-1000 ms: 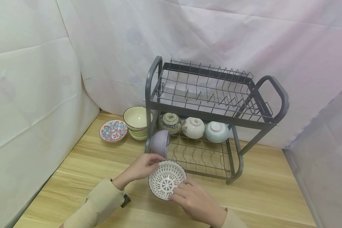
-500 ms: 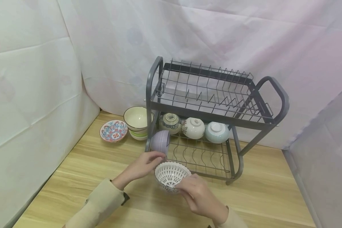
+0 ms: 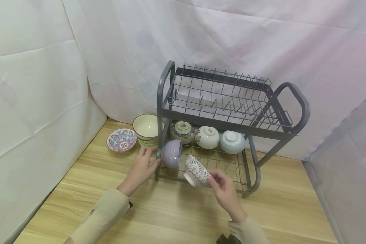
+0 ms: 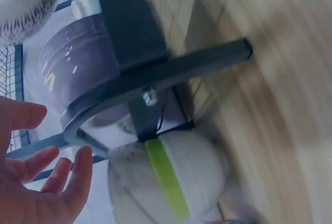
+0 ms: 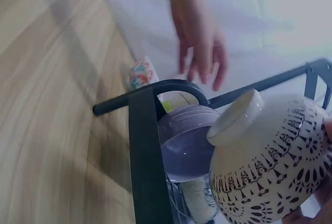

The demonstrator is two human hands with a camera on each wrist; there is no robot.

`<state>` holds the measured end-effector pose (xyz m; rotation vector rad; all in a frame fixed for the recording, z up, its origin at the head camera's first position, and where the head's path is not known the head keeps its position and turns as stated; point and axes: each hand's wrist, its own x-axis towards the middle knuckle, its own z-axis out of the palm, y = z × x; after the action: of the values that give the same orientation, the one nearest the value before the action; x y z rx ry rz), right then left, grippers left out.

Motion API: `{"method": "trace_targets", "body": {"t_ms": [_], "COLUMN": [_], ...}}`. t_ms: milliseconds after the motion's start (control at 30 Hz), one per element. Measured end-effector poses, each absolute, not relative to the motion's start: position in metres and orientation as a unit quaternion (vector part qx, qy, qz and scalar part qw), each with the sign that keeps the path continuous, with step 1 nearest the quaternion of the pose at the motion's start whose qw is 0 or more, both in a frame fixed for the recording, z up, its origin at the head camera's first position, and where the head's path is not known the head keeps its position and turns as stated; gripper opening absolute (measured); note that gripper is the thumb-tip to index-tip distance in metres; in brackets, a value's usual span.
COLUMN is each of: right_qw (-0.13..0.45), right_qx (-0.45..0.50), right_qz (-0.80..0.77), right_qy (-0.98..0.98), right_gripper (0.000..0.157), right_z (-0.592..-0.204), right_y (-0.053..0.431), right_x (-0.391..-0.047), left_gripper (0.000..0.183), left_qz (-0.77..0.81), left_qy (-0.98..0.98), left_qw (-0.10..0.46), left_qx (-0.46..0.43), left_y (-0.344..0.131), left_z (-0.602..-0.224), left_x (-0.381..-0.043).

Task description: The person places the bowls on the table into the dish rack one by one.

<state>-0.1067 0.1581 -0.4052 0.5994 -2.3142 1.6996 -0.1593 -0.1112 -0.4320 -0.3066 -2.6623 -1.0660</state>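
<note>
My right hand [image 3: 227, 195] grips a white bowl with a dark printed pattern [image 3: 196, 171] by its rim. The bowl is tilted on its side in front of the rack's lower shelf, its foot facing down and left. In the right wrist view the white foot of the patterned bowl [image 5: 270, 162] faces my left hand. My left hand [image 3: 141, 169] holds nothing, its fingers loosely bent beside the rack's left post. A purple bowl [image 3: 170, 154] stands on edge at the left of the lower shelf, just right of my left fingers.
The dark two-tier dish rack [image 3: 228, 123] stands on the wooden table [image 3: 158, 217]. On its lower shelf, a brown bowl [image 3: 182, 134], a flowered white bowl [image 3: 207, 137] and a pale blue bowl [image 3: 232, 142] sit upside down. Left are stacked bowls [image 3: 147, 127] and a red-blue patterned bowl [image 3: 121, 139].
The patterned bowl has turned from facing up onto its side and moved up and right with my right hand. My left hand has left it and moved left to the rack's post.
</note>
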Motion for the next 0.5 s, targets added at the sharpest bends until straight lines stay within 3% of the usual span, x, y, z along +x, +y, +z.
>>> {"method": "trace_targets", "body": {"t_ms": [233,500], "right_qw": [0.045,0.011], "right_qx": [0.007,-0.064], "right_qz": [0.689,0.815], "right_qy": [-0.723,-0.575], "right_gripper": [0.015,0.011], "right_z": [-0.408,-0.414], "right_y": [0.148,0.131], "right_x": [-0.124,-0.144], "left_gripper": [0.034,0.031], "left_qz": [-0.394,-0.391], "left_qy": [-0.901,-0.900], "left_qw": [0.143,0.160], "left_qx": [-0.111,-0.103], "left_y": [-0.104,-0.101], "left_z": [-0.440,-0.440], "left_x": [-0.166,-0.167]}}
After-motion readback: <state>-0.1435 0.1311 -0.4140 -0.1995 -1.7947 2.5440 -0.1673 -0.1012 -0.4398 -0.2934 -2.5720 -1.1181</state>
